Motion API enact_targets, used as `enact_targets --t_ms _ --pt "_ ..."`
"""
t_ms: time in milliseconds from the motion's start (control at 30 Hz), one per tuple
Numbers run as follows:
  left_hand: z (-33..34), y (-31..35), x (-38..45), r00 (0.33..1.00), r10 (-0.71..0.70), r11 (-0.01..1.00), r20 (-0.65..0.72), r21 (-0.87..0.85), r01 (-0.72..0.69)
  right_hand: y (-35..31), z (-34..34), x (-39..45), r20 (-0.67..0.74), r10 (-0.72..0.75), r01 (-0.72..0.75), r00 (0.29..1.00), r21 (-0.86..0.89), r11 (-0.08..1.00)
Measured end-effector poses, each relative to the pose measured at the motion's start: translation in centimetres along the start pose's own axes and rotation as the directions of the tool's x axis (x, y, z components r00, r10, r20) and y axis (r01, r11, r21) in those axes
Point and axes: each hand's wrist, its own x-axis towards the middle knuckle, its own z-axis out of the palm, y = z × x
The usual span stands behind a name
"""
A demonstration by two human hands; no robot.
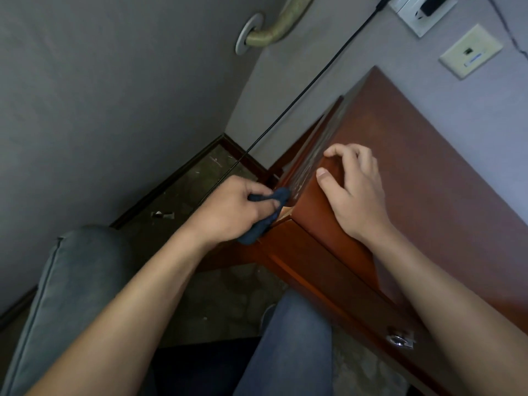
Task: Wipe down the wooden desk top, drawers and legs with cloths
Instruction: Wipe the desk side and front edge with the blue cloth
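Grey walls meet in a corner behind the reddish-brown wooden desk (428, 178), whose tabletop runs off toward the right of the view. At the desk's near left corner, a dark blue cloth (268, 212) is bunched against the end panel just under the tabletop edge, where the wood shows pale scuffs or dust marks. From this, the job looks to be in its middle: the cloth is working on the side and corner, and I judge that the scuffed end panel, the drawer front with its small metal pull (400, 340) and the legs below still want wiping; whether the tabletop has been done I cannot tell, though its surface reads fairly even. The left hand (231, 210) grips the cloth with fingers curled round it, knuckles up, forearm reaching in from the lower left and pressing the fabric toward the wood. The right hand (354, 190) holds no cloth; its palm lies on the tabletop and its bent fingers hook over the corner edge, thumb along the front, apparently steadying the person. Both forearms are bare. Below them are knees in blue denim, suggesting a crouch or seat close to the desk. Further out, a thin black cable (300, 98) crosses the wall down to the dark patterned floor (200, 178), a curved brass-coloured handle (274, 27) sits on the left surface, and white wall plates (468, 52) are above the desk.
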Motion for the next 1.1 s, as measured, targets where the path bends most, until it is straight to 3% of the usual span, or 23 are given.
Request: enact_targets --t_ms 67,100,200,267,300,367,433,500,567,633,667,733,800,933,1000,1100 --pt "-0.2 1.6 -0.6 0.998 0.055 0.981 0.017 -0.187 -0.051 0.0 0.0 0.0 -0.005 -0.007 0.007 1.000 -0.009 1.000" --pt "-0.2 1.7 -0.2 0.999 0.048 0.988 0.024 -0.149 -0.043 0.0 0.0 0.0 -0.007 -0.008 0.008 1.000 -0.011 1.000" --pt "-0.2 0.4 2.1 0.994 -0.109 0.955 0.025 0.280 0.098 0.0 -0.1 0.0 -0.006 0.000 0.000 1.000 0.001 1.000" --pt "-0.2 -0.1 2.7 0.985 -0.173 0.905 0.007 0.396 0.156 0.1 -0.1 0.0 -0.003 0.007 -0.007 1.000 0.007 1.000" --pt "-0.3 0.0 2.8 0.989 -0.144 0.921 0.025 0.368 0.125 0.1 0.0 0.0 -0.005 0.008 -0.008 1.000 0.010 1.000" --pt "-0.4 0.9 2.0 0.999 -0.025 0.992 0.044 0.128 0.019 0.1 0.0 0.0 -0.013 0.003 -0.003 1.000 0.011 1.000" --pt "-0.5 2.0 1.2 0.998 0.065 0.996 0.024 -0.064 -0.063 0.1 0.1 0.1 -0.016 0.001 -0.001 1.000 0.001 1.000" --pt "-0.3 1.9 2.1 0.999 0.045 0.997 0.031 0.064 -0.047 0.0 0.0 0.2 -0.010 0.005 -0.005 1.000 -0.008 1.000" --pt "-0.2 1.0 3.6 0.996 -0.070 0.942 0.056 0.333 0.047 0.0 0.0 0.1 -0.008 0.005 -0.005 1.000 -0.006 1.000" --pt "-0.3 0.7 4.1 0.990 -0.132 0.902 0.051 0.420 0.099 0.1 -0.1 0.0 -0.012 0.007 -0.007 1.000 0.003 1.000" --pt "-0.4 0.9 4.1 0.992 -0.104 0.924 0.067 0.376 0.071 0.1 -0.1 0.0 -0.014 0.008 -0.007 1.000 0.006 1.000" --pt "-0.5 1.3 3.3 0.997 0.004 0.994 0.074 0.105 -0.012 0.1 0.0 0.1 -0.019 -0.005 0.005 1.000 -0.008 1.000" --pt "-0.4 1.6 2.6 0.996 0.067 0.997 0.056 -0.041 -0.065 0.0 0.0 0.1 -0.003 -0.023 0.023 1.000 -0.034 0.999" --pt "0.2 -0.4 4.3 0.997 -0.069 0.965 0.034 0.258 0.058 1.2 -1.4 1.5 0.120 -0.017 0.018 0.993 -0.006 1.000" --pt "0.3 -0.3 4.5 0.996 -0.083 0.963 0.019 0.259 0.075 2.4 -1.7 4.2 0.106 0.104 -0.103 0.989 -0.014 0.995" --pt "0.3 0.8 3.6 0.998 0.061 0.998 0.012 -0.024 -0.060 3.2 -0.3 8.4 0.088 0.394 -0.382 0.915 -0.126 0.916"
